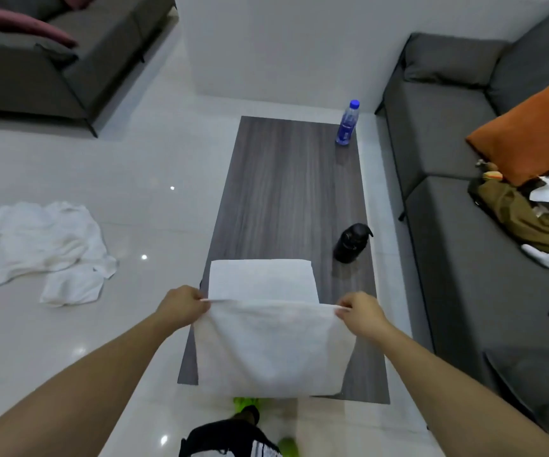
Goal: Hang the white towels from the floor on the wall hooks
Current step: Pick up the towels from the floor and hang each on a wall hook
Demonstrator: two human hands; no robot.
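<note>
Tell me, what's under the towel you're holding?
Under the held towel are the wooden table and another folded towel, partly showing. The table's near middle edge is covered, so anything there stays hidden.

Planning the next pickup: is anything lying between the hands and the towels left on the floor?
Nothing visible. The crumpled towels lie on open floor left of the table.
</note>
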